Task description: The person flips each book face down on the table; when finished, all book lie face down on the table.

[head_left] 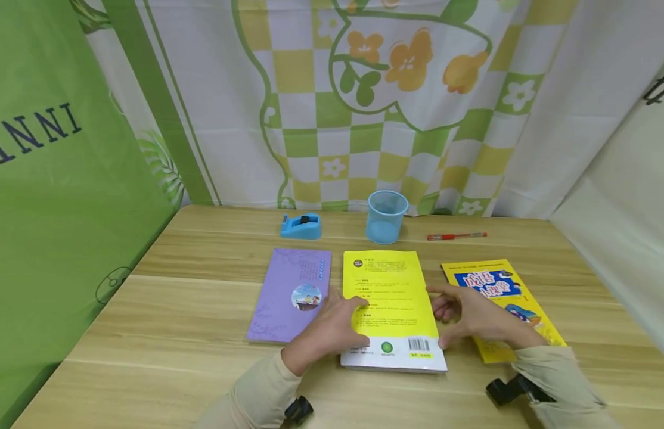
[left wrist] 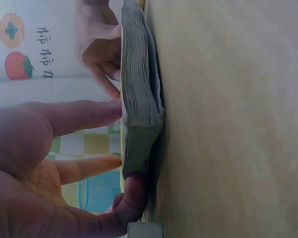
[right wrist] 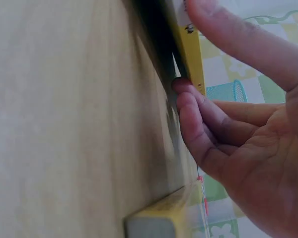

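Observation:
A thick book with a yellow back cover (head_left: 393,298) and a white barcode strip lies in the middle of the wooden table. My left hand (head_left: 337,325) grips its left side, thumb and index finger on the cover; in the left wrist view another finger (left wrist: 135,196) bends against the page edges. On the opposite side, my right hand (head_left: 479,316) holds the book's edge, the thumb near the barcode corner. Curled right fingers (right wrist: 191,119) meet that edge in the right wrist view, where a dark gap shows beneath the book. How far they reach under is hidden.
Left of the held book lies a purple book (head_left: 278,292), close to my left hand. Another yellow book (head_left: 498,286) lies partly behind my right forearm. Along the back are a blue tape dispenser (head_left: 301,227), a blue mesh cup (head_left: 384,223) and a red pen (head_left: 457,236).

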`<state>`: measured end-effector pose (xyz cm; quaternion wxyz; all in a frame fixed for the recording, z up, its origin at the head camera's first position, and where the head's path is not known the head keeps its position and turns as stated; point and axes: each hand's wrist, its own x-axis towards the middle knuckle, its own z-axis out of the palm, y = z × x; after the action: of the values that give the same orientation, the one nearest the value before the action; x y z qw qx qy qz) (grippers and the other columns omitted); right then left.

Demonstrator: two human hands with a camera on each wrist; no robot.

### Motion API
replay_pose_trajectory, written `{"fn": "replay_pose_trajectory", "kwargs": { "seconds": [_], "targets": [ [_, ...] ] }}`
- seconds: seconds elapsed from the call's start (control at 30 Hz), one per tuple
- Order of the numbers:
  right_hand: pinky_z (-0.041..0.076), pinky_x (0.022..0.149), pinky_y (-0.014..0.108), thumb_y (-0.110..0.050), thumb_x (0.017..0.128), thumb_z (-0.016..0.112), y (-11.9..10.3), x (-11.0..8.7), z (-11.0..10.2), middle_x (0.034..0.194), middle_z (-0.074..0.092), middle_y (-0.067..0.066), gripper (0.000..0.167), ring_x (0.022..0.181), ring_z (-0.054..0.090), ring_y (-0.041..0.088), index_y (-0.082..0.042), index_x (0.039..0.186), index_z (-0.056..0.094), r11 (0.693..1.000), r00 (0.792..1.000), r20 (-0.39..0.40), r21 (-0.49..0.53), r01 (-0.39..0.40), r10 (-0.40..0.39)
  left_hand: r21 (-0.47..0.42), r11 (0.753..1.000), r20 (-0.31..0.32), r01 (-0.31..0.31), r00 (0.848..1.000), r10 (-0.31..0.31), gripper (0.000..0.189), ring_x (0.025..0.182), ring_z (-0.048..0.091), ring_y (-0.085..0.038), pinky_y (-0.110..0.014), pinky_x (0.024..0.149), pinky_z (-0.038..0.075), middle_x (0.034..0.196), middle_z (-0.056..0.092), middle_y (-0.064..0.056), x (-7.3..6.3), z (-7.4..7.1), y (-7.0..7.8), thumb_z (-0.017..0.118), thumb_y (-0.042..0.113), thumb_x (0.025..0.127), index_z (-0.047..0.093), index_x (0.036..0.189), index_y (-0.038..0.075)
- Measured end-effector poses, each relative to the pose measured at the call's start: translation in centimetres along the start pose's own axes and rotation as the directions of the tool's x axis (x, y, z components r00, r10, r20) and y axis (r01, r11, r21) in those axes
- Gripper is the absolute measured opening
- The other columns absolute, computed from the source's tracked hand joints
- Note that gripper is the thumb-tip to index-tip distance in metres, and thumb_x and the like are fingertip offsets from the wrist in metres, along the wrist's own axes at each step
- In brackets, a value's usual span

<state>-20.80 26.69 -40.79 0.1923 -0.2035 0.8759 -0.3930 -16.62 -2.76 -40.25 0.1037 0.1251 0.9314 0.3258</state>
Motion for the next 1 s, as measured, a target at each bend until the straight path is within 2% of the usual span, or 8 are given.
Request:
{"fn": "replay_pose_trajectory", "kwargs": {
  "seconds": [0.27, 0.6, 1.0],
  "targets": [
    [0.050, 0.077, 0.021, -0.027, 0.063, 0.097, 0.0, -0.1, 0.2, 0.109, 0.063, 0.007, 0.109, 0.094, 0.055, 0.023, 0.007, 0.149, 0.039, 0.999, 1.000, -0.009, -0.040, -0.009, 0.008, 0.006, 1.000, -0.012, -0.005, 1.000, 0.005, 0.068, 0.101, 0.046, -0.026, -0.037, 0.086, 0.046, 0.121, 0.042, -0.020, 0.1, 0.1, 0.1, 0.092, 0.016, 0.065, 0.067, 0.128, 0.005],
    [0.045, 0.070, 0.023, -0.023, 0.063, 0.097, -1.4, -0.2, 0.7, 0.102, 0.065, 0.001, 0.105, 0.088, 0.054, 0.019, 0.013, 0.145, 0.043, 0.990, 1.000, 0.002, -0.137, -0.015, 0.016, 0.023, 1.000, -0.017, 0.007, 1.000, -0.006, 0.067, 0.101, 0.047, -0.027, -0.037, 0.083, 0.047, 0.123, 0.043, -0.023, 0.2, -0.1, -0.1, 0.092, 0.015, 0.065, 0.068, 0.126, 0.004],
    [0.046, 0.073, 0.023, -0.021, 0.062, 0.097, -1.4, -0.1, 0.8, 0.099, 0.062, 0.001, 0.101, 0.088, 0.054, 0.018, 0.011, 0.144, 0.046, 0.985, 0.998, -0.008, -0.161, -0.057, 0.057, 0.017, 1.000, -0.025, 0.002, 1.000, -0.001, 0.068, 0.098, 0.048, -0.026, -0.036, 0.080, 0.048, 0.121, 0.042, -0.022, 0.1, 0.0, 0.0, 0.093, 0.017, 0.064, 0.068, 0.126, 0.003]
  ]
}}
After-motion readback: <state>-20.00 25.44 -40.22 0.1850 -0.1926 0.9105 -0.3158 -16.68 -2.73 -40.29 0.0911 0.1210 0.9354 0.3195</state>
